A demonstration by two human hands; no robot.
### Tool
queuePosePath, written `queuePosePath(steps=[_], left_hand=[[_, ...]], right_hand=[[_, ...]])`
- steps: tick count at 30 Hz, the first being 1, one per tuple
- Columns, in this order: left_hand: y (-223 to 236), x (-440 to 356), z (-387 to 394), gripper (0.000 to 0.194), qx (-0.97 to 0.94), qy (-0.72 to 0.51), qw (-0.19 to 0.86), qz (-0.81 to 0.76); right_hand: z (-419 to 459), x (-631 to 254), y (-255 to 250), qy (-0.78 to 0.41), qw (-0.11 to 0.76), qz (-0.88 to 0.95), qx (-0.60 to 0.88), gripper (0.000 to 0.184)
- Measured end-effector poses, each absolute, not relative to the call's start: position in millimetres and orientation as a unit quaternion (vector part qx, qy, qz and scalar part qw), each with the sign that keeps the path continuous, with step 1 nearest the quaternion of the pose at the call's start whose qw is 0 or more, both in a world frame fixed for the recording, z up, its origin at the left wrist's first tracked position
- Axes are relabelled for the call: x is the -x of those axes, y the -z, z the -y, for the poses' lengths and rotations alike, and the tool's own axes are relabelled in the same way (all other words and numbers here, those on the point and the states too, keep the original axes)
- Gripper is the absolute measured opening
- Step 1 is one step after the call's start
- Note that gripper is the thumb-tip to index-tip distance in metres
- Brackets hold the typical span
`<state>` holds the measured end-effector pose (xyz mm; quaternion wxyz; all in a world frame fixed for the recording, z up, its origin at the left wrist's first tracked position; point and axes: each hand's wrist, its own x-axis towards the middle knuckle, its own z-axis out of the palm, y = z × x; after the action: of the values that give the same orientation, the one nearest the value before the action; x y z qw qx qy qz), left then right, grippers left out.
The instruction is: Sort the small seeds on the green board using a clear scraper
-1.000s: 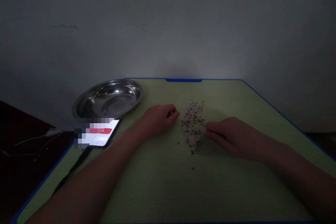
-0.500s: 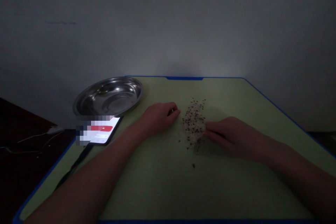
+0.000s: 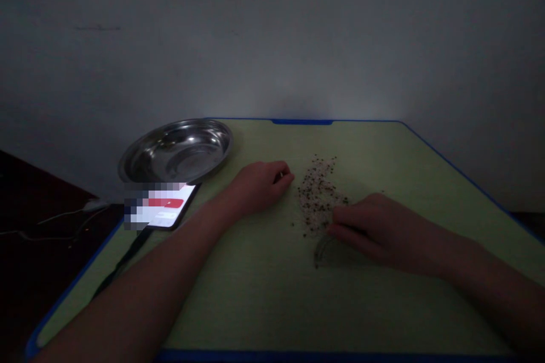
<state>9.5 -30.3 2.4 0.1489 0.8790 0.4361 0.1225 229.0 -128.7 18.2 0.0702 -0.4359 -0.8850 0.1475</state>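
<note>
A pile of small pale bits mixed with dark specks (image 3: pixel 317 193) lies on the light green tabletop (image 3: pixel 255 306). My left hand (image 3: pixel 266 184) rests just left of the pile, its fingers curled toward the thumb. A small whitish spot shows within that curl, too small to name. At the pile's right edge, my right hand (image 3: pixel 366 227) is closed in a pinch with its fingertips touching the bits. Below those fingertips, a thin curved, greyish see-through shape (image 3: pixel 322 249) meets the table. What the pinch holds is hidden by the fingers and the dim light.
A shiny steel basin (image 3: pixel 179 153) stands at the back left. In front of it lies a phone (image 3: pixel 170 210) with a lit screen and a dark strap (image 3: pixel 123 264). A blue rim (image 3: pixel 302 122) edges the table, with a grey wall behind. White cables (image 3: pixel 59 218) hang at left.
My right hand has shifted slightly nearer to me, and the curved greyish shape below it shows more. Some bits at the pile's right side have moved. My left hand stays put.
</note>
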Motion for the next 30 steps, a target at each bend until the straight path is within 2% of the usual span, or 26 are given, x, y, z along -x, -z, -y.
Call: queuePosePath(steps=[10, 19, 26, 30], left_hand=[[-3, -10, 30, 0.031, -0.881, -0.124, 0.145, -0.433], [-4, -11, 32, 0.031, -0.879, -0.123, 0.146, -0.437], [-5, -12, 32, 0.031, -0.879, -0.119, 0.145, -0.439], [-5, -12, 32, 0.031, -0.879, -0.116, 0.146, -0.439]], right_hand=[[140, -223, -20, -0.187, 0.044, 0.889, 0.417, 0.031], [154, -220, -25, -0.313, 0.002, 0.87, 0.382, 0.032], [145, -231, -29, -0.29, 0.032, 0.863, 0.411, 0.033], [150, -222, -27, -0.314, 0.01, 0.865, 0.391, 0.031]])
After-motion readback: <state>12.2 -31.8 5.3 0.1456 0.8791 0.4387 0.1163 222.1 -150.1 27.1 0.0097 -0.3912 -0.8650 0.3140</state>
